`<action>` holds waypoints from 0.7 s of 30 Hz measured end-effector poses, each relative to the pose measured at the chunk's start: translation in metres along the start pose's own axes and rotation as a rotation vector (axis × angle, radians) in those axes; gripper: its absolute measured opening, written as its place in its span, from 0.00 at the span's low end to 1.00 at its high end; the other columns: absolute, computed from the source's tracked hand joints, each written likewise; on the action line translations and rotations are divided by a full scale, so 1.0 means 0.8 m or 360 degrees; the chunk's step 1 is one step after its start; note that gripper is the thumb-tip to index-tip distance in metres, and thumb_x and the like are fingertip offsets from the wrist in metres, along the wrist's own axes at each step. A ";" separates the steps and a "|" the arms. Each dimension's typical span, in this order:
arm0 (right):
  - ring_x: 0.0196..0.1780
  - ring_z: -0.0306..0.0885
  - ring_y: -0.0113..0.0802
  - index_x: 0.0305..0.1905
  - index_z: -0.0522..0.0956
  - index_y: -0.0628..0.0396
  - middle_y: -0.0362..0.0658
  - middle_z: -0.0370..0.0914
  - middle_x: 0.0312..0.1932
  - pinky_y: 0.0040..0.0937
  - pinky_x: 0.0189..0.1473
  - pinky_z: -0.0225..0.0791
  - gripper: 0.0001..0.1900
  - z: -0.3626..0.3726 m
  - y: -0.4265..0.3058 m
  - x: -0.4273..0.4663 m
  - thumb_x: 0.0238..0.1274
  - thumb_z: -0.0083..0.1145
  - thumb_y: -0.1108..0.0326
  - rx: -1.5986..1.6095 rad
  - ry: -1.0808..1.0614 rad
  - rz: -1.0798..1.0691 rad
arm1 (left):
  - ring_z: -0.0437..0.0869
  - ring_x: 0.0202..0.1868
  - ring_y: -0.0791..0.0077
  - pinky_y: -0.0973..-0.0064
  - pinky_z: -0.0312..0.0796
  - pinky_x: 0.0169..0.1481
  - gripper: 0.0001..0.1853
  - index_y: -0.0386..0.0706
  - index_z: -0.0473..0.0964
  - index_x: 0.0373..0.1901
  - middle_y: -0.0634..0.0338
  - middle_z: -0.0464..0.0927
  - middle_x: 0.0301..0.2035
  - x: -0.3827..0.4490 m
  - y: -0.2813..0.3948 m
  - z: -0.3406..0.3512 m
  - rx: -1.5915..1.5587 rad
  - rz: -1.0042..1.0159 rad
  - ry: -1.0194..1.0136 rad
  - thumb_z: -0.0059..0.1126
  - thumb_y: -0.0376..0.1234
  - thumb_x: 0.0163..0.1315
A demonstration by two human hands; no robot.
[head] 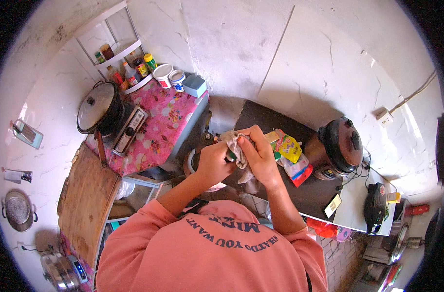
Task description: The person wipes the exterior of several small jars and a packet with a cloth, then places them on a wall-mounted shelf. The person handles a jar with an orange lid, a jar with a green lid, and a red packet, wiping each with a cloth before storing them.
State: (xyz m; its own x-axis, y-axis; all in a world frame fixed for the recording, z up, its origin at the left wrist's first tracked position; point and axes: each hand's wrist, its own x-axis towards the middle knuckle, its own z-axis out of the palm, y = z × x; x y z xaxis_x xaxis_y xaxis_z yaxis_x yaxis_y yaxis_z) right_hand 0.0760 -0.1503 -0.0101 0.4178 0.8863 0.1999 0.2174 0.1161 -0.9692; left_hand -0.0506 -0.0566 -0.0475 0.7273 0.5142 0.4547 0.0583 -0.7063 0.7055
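In front of my chest both hands meet around a crumpled beige cloth [238, 149]. My right hand [257, 157] grips the cloth, thumb laid over it. My left hand [215, 162] is curled into a fist against the cloth's left side. Between the hands shows a small part of a green object [229, 157], held in the left fist; most of it is hidden, so its kind is unclear. Just right of my right hand is a green cap [277, 156], beside a yellow and green food packet [288, 146] and a clear plastic bag with a red edge [298, 169].
A dark electric cooker [340, 146] stands on the dark counter [258, 116] at right. Leftward, a lidded wok [99, 106] sits on a gas stove [130, 130], with a wooden board [88, 186] nearer me. Condiment bottles [138, 65] fill a corner rack.
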 end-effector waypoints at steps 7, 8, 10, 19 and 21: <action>0.40 0.74 0.23 0.50 0.74 0.59 0.39 0.77 0.39 0.24 0.43 0.70 0.09 0.066 0.028 0.073 0.71 0.49 0.68 0.0601 0.0219 0.0288 | 0.82 0.31 0.58 0.65 0.73 0.36 0.19 0.40 0.73 0.41 0.51 0.79 0.29 0.024 -0.060 -0.050 -0.0154 -0.0042 0.0090 0.68 0.29 0.46; 0.41 0.75 0.25 0.51 0.74 0.57 0.40 0.78 0.40 0.25 0.43 0.71 0.10 0.074 0.030 0.083 0.71 0.50 0.67 0.1003 0.0194 0.0434 | 0.81 0.29 0.63 0.68 0.72 0.36 0.18 0.40 0.73 0.40 0.53 0.78 0.28 0.028 -0.070 -0.059 -0.0350 -0.0048 0.0101 0.68 0.28 0.47; 0.46 0.79 0.30 0.55 0.73 0.53 0.41 0.79 0.46 0.30 0.47 0.75 0.14 0.085 0.049 0.104 0.69 0.54 0.65 0.1436 0.0126 0.0538 | 0.75 0.28 0.78 0.75 0.71 0.37 0.13 0.40 0.72 0.38 0.60 0.75 0.25 0.040 -0.080 -0.085 -0.0642 -0.0133 0.0125 0.65 0.27 0.52; 0.51 0.75 0.26 0.58 0.72 0.57 0.41 0.77 0.50 0.26 0.54 0.69 0.22 0.146 -0.008 0.162 0.60 0.64 0.68 0.0882 -0.0305 0.0467 | 0.85 0.36 0.53 0.67 0.73 0.37 0.22 0.40 0.75 0.44 0.50 0.81 0.32 0.085 -0.178 -0.178 -0.0581 0.0109 -0.0262 0.70 0.30 0.46; 0.50 0.75 0.26 0.54 0.73 0.57 0.40 0.77 0.47 0.26 0.53 0.70 0.18 0.152 -0.008 0.173 0.60 0.64 0.69 0.0783 -0.0327 0.0492 | 0.84 0.36 0.51 0.66 0.74 0.37 0.23 0.40 0.75 0.45 0.49 0.81 0.33 0.093 -0.188 -0.192 -0.0376 0.0173 -0.0365 0.71 0.32 0.44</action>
State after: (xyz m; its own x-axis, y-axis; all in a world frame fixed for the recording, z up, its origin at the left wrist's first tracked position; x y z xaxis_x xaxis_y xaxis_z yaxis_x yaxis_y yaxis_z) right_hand 0.0255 0.0261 0.0060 0.2072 0.9745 -0.0857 -0.3396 -0.0105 -0.9405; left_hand -0.1103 0.1626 -0.0365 0.8570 0.3004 0.4187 -0.1683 -0.6048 0.7784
